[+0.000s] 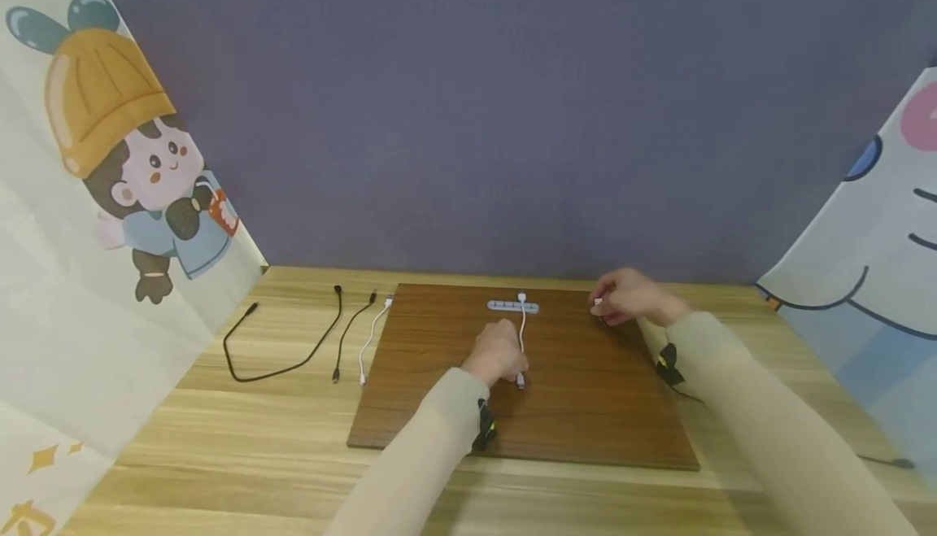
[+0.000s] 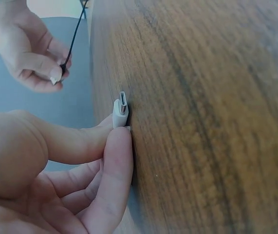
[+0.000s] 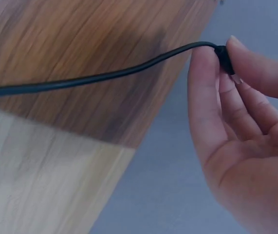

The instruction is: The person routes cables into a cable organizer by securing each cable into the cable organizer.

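My left hand [image 1: 498,351] is low over the brown wooden board [image 1: 439,390]. In the left wrist view, its thumb and fingers pinch the white connector [image 2: 121,114] of a short white cable [image 1: 522,329], the metal USB-C tip pointing away from the hand. That cable's other end lies across a pale cable-clip strip [image 1: 505,307] near the board's back edge. Above the board's back right corner, my right hand [image 1: 628,296] pinches the plug of a black cable [image 3: 129,71] between thumb and fingers. The black cable trails off beneath the right forearm.
Left of the board on the light wood table [image 1: 220,438] lie a long black cable [image 1: 271,375], a short black cable [image 1: 344,333] and another white cable [image 1: 373,329]. The black cable's far end [image 1: 902,464] rests at the right. A grey panel [image 1: 468,113] stands behind.
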A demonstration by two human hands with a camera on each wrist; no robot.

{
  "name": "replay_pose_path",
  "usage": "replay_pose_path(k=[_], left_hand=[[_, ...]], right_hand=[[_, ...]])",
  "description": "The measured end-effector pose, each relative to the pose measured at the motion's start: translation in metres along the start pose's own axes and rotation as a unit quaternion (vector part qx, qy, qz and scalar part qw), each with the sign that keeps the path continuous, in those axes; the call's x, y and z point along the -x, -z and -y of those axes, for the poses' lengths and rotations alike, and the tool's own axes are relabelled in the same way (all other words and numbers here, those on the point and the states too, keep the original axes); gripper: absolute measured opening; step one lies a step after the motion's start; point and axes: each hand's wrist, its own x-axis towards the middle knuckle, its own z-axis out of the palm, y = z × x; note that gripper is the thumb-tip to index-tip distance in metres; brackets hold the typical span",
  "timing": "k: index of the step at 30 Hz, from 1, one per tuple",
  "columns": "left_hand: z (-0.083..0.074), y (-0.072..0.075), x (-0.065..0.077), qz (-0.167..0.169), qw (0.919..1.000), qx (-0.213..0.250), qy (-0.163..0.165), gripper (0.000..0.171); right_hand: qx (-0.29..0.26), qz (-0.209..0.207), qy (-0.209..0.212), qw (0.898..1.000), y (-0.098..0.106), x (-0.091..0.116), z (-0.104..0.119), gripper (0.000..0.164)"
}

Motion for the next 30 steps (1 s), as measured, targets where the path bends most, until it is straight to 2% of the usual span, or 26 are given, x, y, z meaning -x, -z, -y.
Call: replay_pose_path(k=[9,15,23,26,30], left_hand=[[0.004,-0.004,0.001,-0.020,0.9996,-0.016,-0.016,0.028],[0.003,-0.005,0.003,-0.031,0.9990,-0.021,-0.025,0.029],[0.006,-0.005,0.002,-0.019,0.9995,0.008,-0.025,0.027],[0.006,-0.005,0.003,-0.033,0.9988,-0.005,-0.035,0.028],[0.005,-0.005,0.006,-0.087,0.9929,-0.051,-0.063,0.027]], right_hand=[[-0.001,0.010,0.036,0.999,-0.017,-0.002,0.021,0.028],[-0.028,0.015,0.048,0.998,-0.024,-0.002,0.029,0.027],[-0.057,0.011,0.075,0.995,-0.033,-0.004,0.045,0.025],[-0.064,0.006,0.081,0.995,-0.036,-0.004,0.051,0.025],[-0.083,-0.001,0.079,0.993,-0.039,-0.003,0.056,0.027]])
